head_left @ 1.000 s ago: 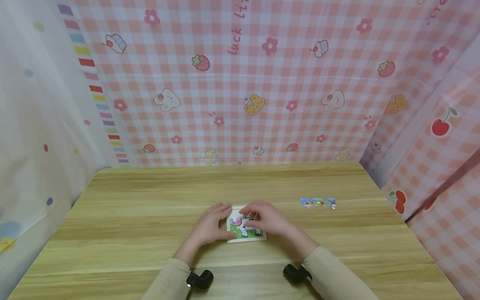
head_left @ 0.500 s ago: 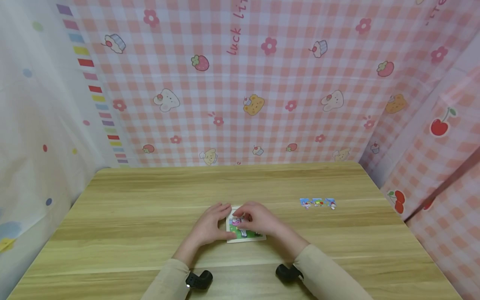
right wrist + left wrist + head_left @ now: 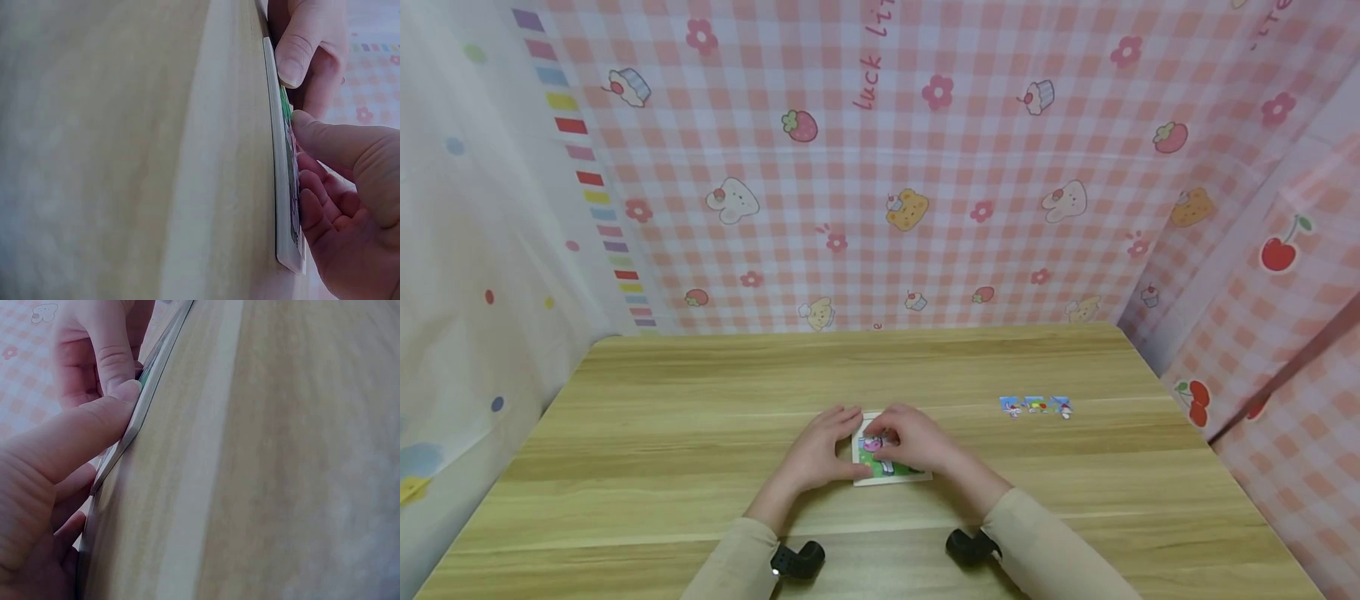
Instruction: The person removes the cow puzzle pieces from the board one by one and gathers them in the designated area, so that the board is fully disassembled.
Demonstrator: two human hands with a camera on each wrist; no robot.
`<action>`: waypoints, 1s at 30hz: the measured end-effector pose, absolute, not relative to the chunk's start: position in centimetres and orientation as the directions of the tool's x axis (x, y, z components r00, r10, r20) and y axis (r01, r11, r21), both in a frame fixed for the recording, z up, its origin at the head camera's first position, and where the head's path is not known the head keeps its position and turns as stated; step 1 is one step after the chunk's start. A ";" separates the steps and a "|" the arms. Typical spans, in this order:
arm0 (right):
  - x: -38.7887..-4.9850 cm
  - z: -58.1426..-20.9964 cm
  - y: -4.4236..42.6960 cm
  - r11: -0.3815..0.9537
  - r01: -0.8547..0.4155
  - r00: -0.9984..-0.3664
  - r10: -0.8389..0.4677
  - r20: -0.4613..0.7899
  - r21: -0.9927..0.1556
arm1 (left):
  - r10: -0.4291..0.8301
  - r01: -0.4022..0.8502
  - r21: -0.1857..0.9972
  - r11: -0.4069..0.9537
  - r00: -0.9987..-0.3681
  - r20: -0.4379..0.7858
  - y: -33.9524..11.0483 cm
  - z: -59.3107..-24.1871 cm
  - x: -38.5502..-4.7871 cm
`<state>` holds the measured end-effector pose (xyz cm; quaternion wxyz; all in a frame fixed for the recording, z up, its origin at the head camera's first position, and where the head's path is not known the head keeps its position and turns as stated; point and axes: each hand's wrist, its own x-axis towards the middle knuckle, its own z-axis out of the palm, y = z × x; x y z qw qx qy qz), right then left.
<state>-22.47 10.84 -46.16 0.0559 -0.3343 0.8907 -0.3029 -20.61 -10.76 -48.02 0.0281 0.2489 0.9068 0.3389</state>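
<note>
A small puzzle board (image 3: 901,480) with a pale rim and a cow picture lies near the middle of the wooden table. My left hand (image 3: 820,452) holds its left side, thumb (image 3: 119,394) on the front rim and fingers at the far left corner. My right hand (image 3: 921,439) bends over the board. Its thumb (image 3: 315,128) and curled fingertips touch the picture on either side of the pink-snouted cow-head piece (image 3: 872,447). Whether that piece is raised is hidden. The right hand covers much of the cow's body.
Three loose, mostly blue puzzle pieces (image 3: 1037,406) lie in a row to the right, beyond the right hand. A pink checked curtain (image 3: 880,208) stands behind the table (image 3: 700,467). Each forearm wears a black wrist camera (image 3: 801,560).
My right hand has shifted a little left across the board, from the cow's body to its head. The left hand keeps its place, and the loose pieces lie where they were.
</note>
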 end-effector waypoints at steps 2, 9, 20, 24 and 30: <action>-22.4 -46.2 10.7 0.601 -0.560 -0.773 -0.626 0.100 -0.571 | 0.470 0.431 0.630 0.646 -0.875 0.117 -10.7 -48.0 -20.6; -22.1 -46.2 10.5 0.619 -0.549 -0.788 -0.608 0.100 -0.563 | 0.468 0.433 0.631 0.644 -0.875 0.124 -10.8 -48.1 -20.6; -21.8 -46.1 10.2 0.642 -0.556 -0.796 -0.594 0.114 -0.528 | 0.468 0.434 0.625 0.650 -0.876 0.121 -10.7 -48.1 -20.6; -21.6 -46.0 10.0 0.654 -0.539 -0.807 -0.582 0.102 -0.531 | 0.470 0.438 0.624 0.647 -0.874 0.125 -10.7 -48.1 -20.6; -21.6 -46.1 9.9 0.660 -0.521 -0.818 -0.568 0.094 -0.542 | 0.467 0.429 0.631 0.646 -0.876 0.118 -10.7 -48.1 -20.6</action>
